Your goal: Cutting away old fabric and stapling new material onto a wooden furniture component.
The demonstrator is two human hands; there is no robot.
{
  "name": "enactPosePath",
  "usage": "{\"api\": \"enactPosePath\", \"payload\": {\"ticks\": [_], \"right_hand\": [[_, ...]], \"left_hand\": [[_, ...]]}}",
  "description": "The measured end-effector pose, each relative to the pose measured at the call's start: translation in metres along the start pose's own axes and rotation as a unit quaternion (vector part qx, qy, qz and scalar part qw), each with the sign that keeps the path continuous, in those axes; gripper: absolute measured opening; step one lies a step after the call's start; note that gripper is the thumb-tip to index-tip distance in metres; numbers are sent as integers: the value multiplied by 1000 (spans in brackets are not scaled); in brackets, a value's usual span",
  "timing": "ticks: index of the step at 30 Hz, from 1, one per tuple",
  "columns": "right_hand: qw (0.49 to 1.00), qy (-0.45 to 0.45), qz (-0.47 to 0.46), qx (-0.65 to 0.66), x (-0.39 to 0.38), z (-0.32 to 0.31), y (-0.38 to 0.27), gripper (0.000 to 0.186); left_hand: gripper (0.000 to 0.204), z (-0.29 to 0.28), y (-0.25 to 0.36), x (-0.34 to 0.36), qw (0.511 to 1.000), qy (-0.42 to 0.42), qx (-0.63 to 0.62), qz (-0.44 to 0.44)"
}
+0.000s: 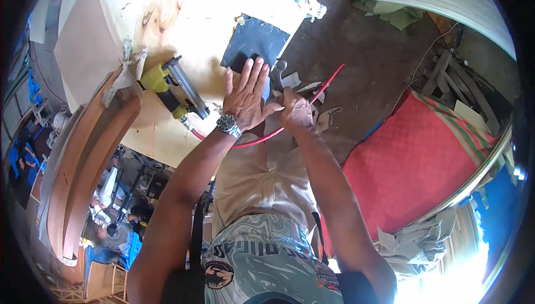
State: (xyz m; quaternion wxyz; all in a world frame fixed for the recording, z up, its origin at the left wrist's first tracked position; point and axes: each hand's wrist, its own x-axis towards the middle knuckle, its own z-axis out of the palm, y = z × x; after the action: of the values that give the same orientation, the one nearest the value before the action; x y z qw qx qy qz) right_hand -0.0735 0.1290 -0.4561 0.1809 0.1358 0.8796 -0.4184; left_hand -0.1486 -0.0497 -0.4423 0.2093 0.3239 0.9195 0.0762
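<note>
My left hand (pixel 246 96) lies flat, fingers spread, its fingertips on the near edge of a dark rectangular sheet (pixel 257 39) on the pale plywood board (pixel 206 36). Beside it, at the board's right edge, my right hand (pixel 295 110) is closed round a grey metal tool with a rounded, pincer-like head (pixel 280 70). Most of that tool's handle is hidden in my fist. To the left of my hands, a yellow-green and black air nailer (pixel 175 88) rests on the plywood. Its red hose (pixel 263 139) runs beneath my wrists and out to the right.
Curved wooden pieces (pixel 83 176) stand at the left. A red cloth-covered panel (pixel 415 159) lies at the right, with crumpled grey cloth (pixel 426 240) near it. Scrap wood (pixel 462 89) is piled at the far right. Scraps lie on the dark floor (pixel 351 53).
</note>
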Motion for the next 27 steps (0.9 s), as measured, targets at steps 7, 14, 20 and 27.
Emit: {"api": "enactPosePath", "payload": {"ticks": [7, 14, 20, 27], "right_hand": [[994, 77, -55, -57, 54, -24, 4, 24], [997, -45, -2, -55, 15, -18, -5, 28], [992, 49, -65, -99, 41, -15, 5, 28], [994, -73, 37, -75, 20, -29, -18, 25]], "left_hand": [[105, -45, -1, 62, 999, 42, -4, -16], [110, -47, 12, 24, 991, -121, 21, -44], [105, -27, 1, 40, 997, 48, 50, -36], [107, -57, 15, 33, 995, -82, -14, -61]]}}
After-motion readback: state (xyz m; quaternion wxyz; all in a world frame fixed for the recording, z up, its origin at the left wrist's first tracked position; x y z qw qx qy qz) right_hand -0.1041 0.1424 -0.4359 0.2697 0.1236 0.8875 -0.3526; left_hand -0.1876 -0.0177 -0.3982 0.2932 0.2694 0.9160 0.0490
